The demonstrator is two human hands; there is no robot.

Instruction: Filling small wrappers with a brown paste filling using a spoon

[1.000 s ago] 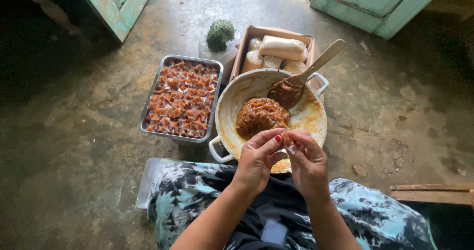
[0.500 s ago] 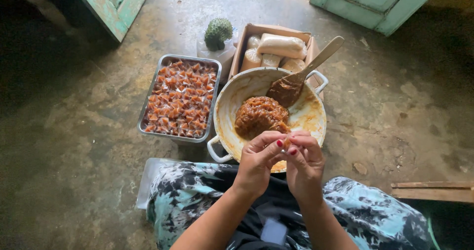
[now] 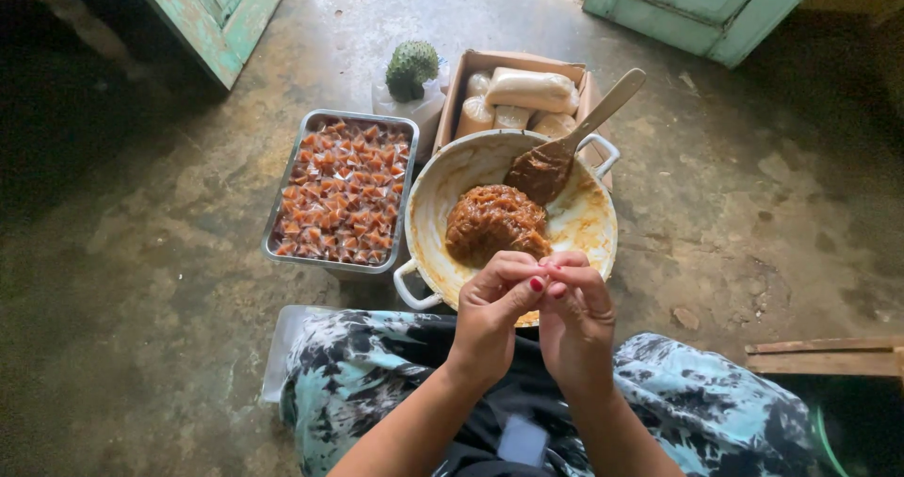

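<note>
Left hand (image 3: 494,312) and right hand (image 3: 574,317), now drawn closer together, fingertips pinching something hidden; brown paste (image 3: 494,223) lying just beyond in pan (image 3: 428,204).

A brown sticky mass (image 3: 494,221) is seen in a cream-yellow pan (image 3: 443,190), and orange-brown wrapped pieces (image 3: 344,193) fill the grey metal tray (image 3: 275,225) on the left. A blue-and-black tie-dye pattern is shown on the near cloth (image 3: 358,373); the far doors (image 3: 702,1) are painted teal, and red polish is worn on the nails of the left hand (image 3: 490,312).
</note>
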